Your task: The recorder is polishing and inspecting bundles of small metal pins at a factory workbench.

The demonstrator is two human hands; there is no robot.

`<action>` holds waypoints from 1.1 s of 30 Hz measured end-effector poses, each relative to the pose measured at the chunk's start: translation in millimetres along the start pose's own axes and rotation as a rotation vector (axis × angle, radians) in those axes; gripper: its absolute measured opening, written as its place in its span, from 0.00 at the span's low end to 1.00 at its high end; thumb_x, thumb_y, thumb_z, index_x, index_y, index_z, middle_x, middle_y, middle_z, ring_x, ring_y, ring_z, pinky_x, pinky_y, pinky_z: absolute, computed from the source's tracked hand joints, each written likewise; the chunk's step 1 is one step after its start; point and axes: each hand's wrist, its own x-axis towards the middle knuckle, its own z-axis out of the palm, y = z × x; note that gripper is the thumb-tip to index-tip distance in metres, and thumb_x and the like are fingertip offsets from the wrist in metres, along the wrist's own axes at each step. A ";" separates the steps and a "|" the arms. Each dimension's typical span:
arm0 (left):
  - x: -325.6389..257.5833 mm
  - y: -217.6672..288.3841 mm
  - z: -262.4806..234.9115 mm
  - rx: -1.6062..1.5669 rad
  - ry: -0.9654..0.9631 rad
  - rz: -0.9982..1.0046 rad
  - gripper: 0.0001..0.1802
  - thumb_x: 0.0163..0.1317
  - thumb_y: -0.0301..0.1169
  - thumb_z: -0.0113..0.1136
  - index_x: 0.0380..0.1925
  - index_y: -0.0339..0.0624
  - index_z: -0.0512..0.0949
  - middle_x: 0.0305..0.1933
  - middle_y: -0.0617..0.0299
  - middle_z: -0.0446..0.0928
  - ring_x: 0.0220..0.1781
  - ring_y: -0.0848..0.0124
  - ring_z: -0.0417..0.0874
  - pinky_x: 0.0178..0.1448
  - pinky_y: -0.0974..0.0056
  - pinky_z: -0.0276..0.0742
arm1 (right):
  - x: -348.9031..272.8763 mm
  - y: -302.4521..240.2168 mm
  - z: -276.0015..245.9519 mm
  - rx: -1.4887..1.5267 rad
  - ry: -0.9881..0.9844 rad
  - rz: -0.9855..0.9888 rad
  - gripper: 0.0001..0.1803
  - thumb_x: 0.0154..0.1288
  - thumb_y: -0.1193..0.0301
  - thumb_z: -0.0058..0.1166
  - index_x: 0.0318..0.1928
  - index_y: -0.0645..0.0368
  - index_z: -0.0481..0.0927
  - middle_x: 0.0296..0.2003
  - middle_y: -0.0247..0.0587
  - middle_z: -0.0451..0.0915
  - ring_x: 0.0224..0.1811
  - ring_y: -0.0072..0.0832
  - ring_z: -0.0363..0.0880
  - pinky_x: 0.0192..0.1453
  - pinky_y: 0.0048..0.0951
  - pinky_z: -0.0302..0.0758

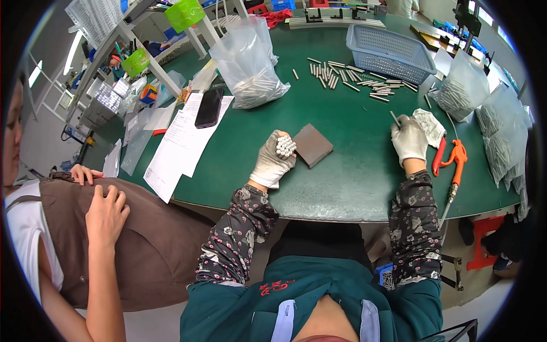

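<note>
The left hand (273, 161), gloved, is closed round a bundle of short metal pins (285, 146), ends up, near the front edge of the bench (319, 194). Just beside it lies a dark square block (311, 145). The right hand (408, 139), also gloved, pinches a single pin (395, 118) between thumb and fingers, with a crumpled white cloth (431, 126) touching it on the right.

The bundle looks like the weak spot: it stands loosely in the fist, and if the grip slackens or tilts I would expect pins to slide out, roll off the front edge and drop into the lap. The lone pin is thin and the glove is bulky, so it could slip. The orange air gun (455, 159) lies close to the right wrist with its nozzle over the edge; an elbow nudge might knock it down.

More pins (350, 77) lie scattered toward the far edge, before a blue mesh basket (388, 52). A clear bag (248, 64) of pins stands at the far left, and further clear bags (501, 137) pile along the right edge. White printed sheets (182, 145) hang over the left edge with a black phone (209, 107) on them. Green tags (135, 61) hang on the white frame beyond.
</note>
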 end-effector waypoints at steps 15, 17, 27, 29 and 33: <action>-0.9 -1.7 0.4 -0.051 -0.051 0.018 0.21 0.42 0.16 0.60 0.38 0.42 0.68 0.33 0.68 0.70 0.36 0.80 0.73 0.41 0.74 0.72 | 9.1 20.1 18.7 -0.126 -0.098 0.120 0.09 0.56 0.65 0.52 0.32 0.55 0.79 0.30 0.47 0.79 0.36 0.44 0.77 0.40 0.40 0.73; -0.4 -2.9 0.4 -0.050 -0.052 0.028 0.20 0.42 0.17 0.60 0.38 0.42 0.68 0.33 0.68 0.70 0.36 0.80 0.73 0.42 0.74 0.72 | 7.5 17.8 17.5 -0.170 -0.099 0.119 0.07 0.57 0.68 0.49 0.32 0.54 0.79 0.31 0.45 0.80 0.37 0.41 0.78 0.41 0.39 0.74; 1.1 -3.7 -2.4 0.067 -0.057 0.072 0.19 0.42 0.18 0.60 0.37 0.42 0.69 0.31 0.68 0.70 0.34 0.80 0.72 0.39 0.74 0.71 | -8.5 -52.5 1.7 0.585 -0.070 -0.123 0.13 0.63 0.55 0.45 0.36 0.49 0.74 0.28 0.46 0.79 0.33 0.46 0.78 0.35 0.40 0.74; 0.1 1.1 -0.4 0.143 -0.051 0.116 0.20 0.42 0.17 0.60 0.37 0.43 0.68 0.31 0.69 0.70 0.33 0.81 0.72 0.39 0.75 0.71 | -10.1 -79.1 -13.5 0.537 -0.311 -0.190 0.21 0.60 0.51 0.48 0.35 0.56 0.79 0.26 0.46 0.78 0.31 0.40 0.79 0.35 0.34 0.73; 0.2 3.1 0.3 0.334 -0.019 0.185 0.20 0.41 0.20 0.62 0.37 0.42 0.69 0.30 0.65 0.71 0.32 0.74 0.74 0.39 0.70 0.72 | -15.4 -122.2 -22.2 0.605 -0.485 -0.381 0.22 0.58 0.49 0.50 0.32 0.55 0.82 0.25 0.45 0.79 0.29 0.40 0.79 0.35 0.34 0.74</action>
